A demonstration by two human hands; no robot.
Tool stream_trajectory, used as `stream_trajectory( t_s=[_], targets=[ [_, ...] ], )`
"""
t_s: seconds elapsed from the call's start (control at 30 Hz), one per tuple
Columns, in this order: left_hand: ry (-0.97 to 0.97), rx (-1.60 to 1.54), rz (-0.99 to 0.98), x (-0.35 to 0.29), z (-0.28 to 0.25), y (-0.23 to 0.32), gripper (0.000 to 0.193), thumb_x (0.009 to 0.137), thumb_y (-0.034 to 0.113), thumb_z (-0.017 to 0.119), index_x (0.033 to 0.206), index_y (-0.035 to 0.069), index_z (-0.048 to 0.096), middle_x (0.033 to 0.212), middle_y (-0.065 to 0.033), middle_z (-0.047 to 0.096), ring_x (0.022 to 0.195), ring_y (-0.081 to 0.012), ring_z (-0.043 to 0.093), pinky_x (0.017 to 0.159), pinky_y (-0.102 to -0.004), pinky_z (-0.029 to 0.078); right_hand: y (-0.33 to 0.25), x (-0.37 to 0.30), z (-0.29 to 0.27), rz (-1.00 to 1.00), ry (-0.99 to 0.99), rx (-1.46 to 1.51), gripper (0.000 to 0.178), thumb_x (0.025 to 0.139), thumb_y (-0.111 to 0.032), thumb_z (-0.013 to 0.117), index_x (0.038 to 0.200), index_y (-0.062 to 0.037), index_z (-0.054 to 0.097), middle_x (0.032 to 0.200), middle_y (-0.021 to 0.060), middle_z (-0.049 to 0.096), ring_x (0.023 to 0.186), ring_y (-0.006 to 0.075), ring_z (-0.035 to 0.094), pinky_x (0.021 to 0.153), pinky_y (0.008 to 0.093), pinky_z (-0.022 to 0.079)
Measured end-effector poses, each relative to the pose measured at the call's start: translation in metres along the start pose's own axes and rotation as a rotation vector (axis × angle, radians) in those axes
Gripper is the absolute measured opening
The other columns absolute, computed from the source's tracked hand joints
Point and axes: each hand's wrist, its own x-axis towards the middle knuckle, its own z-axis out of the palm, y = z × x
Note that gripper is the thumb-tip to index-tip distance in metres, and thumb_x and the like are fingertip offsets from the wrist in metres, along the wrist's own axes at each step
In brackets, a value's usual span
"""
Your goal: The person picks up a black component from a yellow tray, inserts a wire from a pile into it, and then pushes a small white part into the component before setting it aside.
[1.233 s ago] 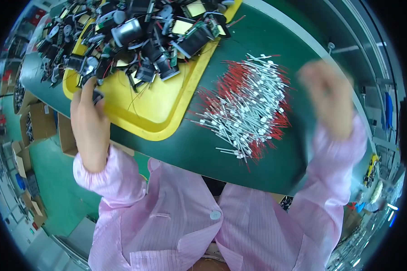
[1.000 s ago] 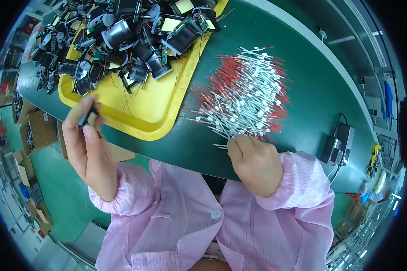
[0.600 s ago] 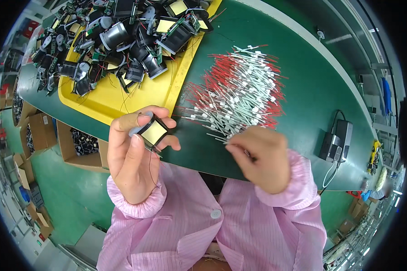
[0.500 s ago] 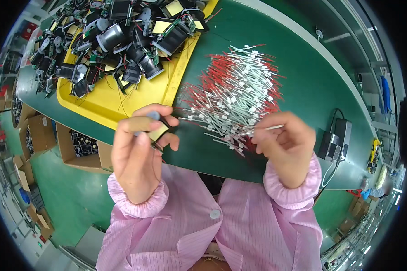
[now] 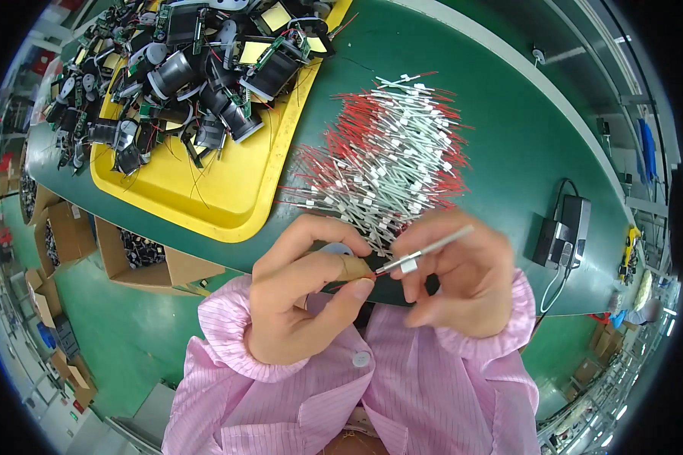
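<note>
Near the table's front edge, my left hand [image 5: 307,292] is closed around a black housing with a grey disc [image 5: 335,249], mostly hidden by the fingers. At its thumb and index tips is the red end of a white-sleeved wire [image 5: 440,243] with a small white connector or tag. My right hand [image 5: 463,273], slightly blurred, is beside the wire with thumb and fingers apart. The wire crosses in front of its fingers. Just beyond both hands lies a heap of similar red-ended white wires [image 5: 402,152].
A yellow tray [image 5: 228,216] at the far left carries piled black housings [image 5: 176,74] with green circuit boards and thin wires; more lie left of it. A black power adapter [image 5: 574,227] with a cable stands at right. Open cardboard boxes [image 5: 182,269] are below the table's left edge.
My left hand has moved right with the black housing, and my right hand has come inward from the heap with a wire. The hands now nearly meet, and the wire's red end is at my left fingertips.
</note>
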Motion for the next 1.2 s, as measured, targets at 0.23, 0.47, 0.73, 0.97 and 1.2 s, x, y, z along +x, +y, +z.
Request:
stream_trajectory(
  t_s=[0.23, 0.47, 0.73, 0.97, 1.2],
  targets=[
    [-0.073, 0.008, -0.047, -0.002, -0.003, 0.004, 0.014, 0.077, -0.006, 0.063, 0.09, -0.002, 0.067, 0.102, -0.0148, 0.059, 0.072, -0.0157, 0.058, 0.059, -0.0239, 0.046, 0.01, 0.002, 0.0, -0.285, -0.043, -0.507, 0.015, 0.072, 0.004, 0.073, 0.085, -0.0017, 0.068, 0.073, 0.005, 0.061, 0.056, 0.0077, 0.052, 0.046, 0.0205, 0.038],
    [-0.107, 0.054, 0.039, -0.002, -0.006, 0.005, 0.022, 0.077, -0.008, 0.061, 0.098, -0.003, 0.065, 0.104, -0.0164, 0.06, 0.085, -0.0234, 0.06, 0.07, -0.0295, 0.049, 0.008, 0.001, -0.002, -0.205, -0.046, -0.371, 0.01, 0.075, 0.007, 0.068, 0.084, 0.004, 0.064, 0.076, 0.0095, 0.064, 0.066, 0.0131, 0.06, 0.058, 0.0245, 0.047],
    [0.002, -0.027, 0.086, -0.013, 0.009, -0.008, 0.05, 0.076, -0.011, 0.064, 0.121, -0.008, 0.044, 0.124, -0.028, 0.055, 0.111, -0.0397, 0.057, 0.091, -0.041, 0.047, 0.014, 0.0, 0.011, -0.322, 0.121, -0.197, 0.011, 0.074, 0.01, 0.068, 0.083, 0.007, 0.063, 0.089, 0.0159, 0.065, 0.081, 0.0195, 0.064, 0.071, 0.029, 0.05],
    [0.012, 0.147, 0.179, -0.013, 0.007, -0.014, 0.047, 0.07, -0.014, 0.062, 0.113, -0.003, 0.049, 0.126, -0.0297, 0.053, 0.107, -0.0422, 0.057, 0.087, -0.0429, 0.049, 0.009, -0.004, 0.015, -0.483, 0.11, -0.457, 0.015, 0.07, 0.01, 0.071, 0.082, 0.0049, 0.065, 0.09, 0.0159, 0.066, 0.072, 0.0173, 0.066, 0.062, 0.0259, 0.052],
    [-0.021, 0.217, 0.266, -0.013, 0.004, -0.017, 0.054, 0.063, -0.016, 0.059, 0.114, -0.002, 0.05, 0.128, -0.0298, 0.051, 0.105, -0.0411, 0.056, 0.085, -0.0428, 0.049, 0.008, -0.006, 0.012, -0.513, 0.055, -0.536, 0.015, 0.07, 0.009, 0.072, 0.082, 0.0043, 0.066, 0.09, 0.0149, 0.066, 0.071, 0.0194, 0.069, 0.058, 0.025, 0.054]
  ],
)
